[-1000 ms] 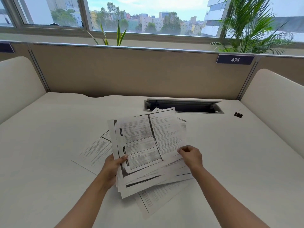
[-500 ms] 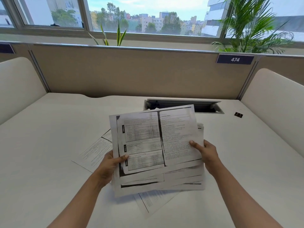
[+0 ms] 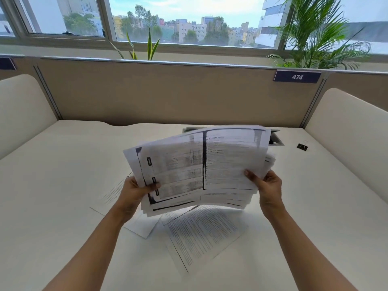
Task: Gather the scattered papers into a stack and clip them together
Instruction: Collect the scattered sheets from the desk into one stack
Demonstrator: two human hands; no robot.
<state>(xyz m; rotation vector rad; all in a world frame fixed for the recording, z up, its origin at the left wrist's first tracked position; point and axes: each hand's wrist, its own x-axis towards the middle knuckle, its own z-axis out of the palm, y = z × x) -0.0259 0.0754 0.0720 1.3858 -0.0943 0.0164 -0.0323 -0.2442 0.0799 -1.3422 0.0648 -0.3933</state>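
A loose bundle of printed papers (image 3: 201,164) hangs in the air above the white desk (image 3: 63,185), tilted with its far edge up and its sheets uneven. My left hand (image 3: 134,190) grips its lower left edge, thumb on top. My right hand (image 3: 266,185) grips its right edge. Two printed sheets still lie flat on the desk: one (image 3: 201,234) under the bundle toward me, another (image 3: 113,196) partly hidden behind my left hand. A small black binder clip (image 3: 302,147) rests on the desk at the far right, well apart from both hands.
A cable slot (image 3: 276,139) is cut into the desk behind the bundle. A beige partition (image 3: 168,93) with a "474" label closes the back. Cream side panels (image 3: 346,131) flank the desk on both sides. Plants and a window stand behind.
Both hands have lifted the bundle off the desk and tipped its far edge up. The right hand shifted from the bottom edge to the right edge. The lower sheet is now uncovered.
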